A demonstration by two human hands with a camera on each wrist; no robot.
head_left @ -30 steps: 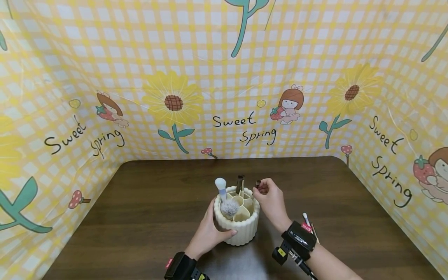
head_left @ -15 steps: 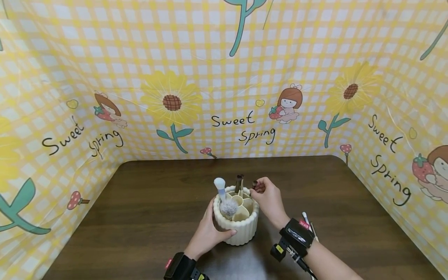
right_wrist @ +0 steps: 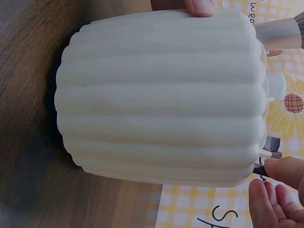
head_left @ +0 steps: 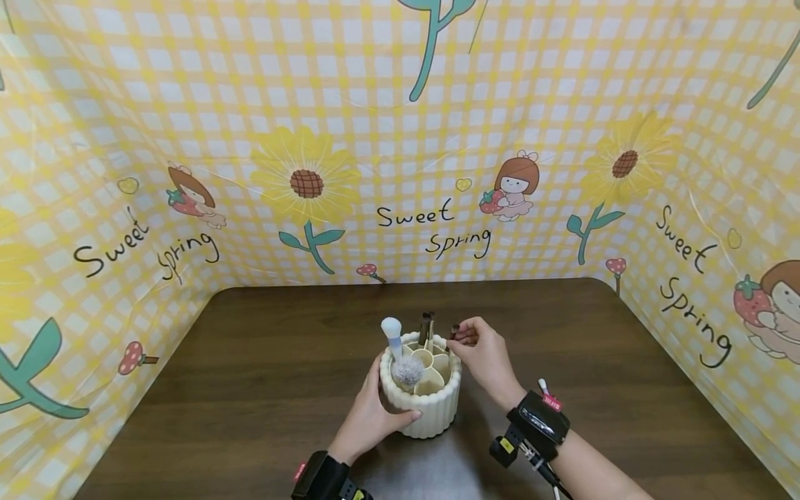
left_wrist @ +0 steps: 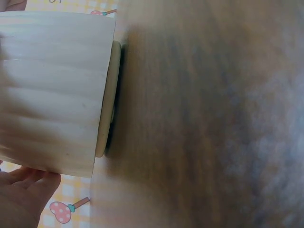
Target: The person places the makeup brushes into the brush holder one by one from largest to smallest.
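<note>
A cream ribbed brush holder with several inner compartments stands upright on the table. My left hand grips its left side, thumb across the front; fingers show against its wall in the left wrist view. At the right rim, my right hand pinches a small dark-tipped makeup brush; in the right wrist view its dark stem shows at the rim beside the thumb. Inside the holder are a fluffy grey brush, a white-tipped brush and dark slim brushes at the back.
On the brown table, a white-tipped brush lies behind the right wrist, mostly hidden. A yellow checked cloth with printed flowers rises at the back and both sides.
My right hand has moved slightly left with the small brush, then its wrist has shifted a little right, covering more of the brush on the table. The left hand keeps its grip.
</note>
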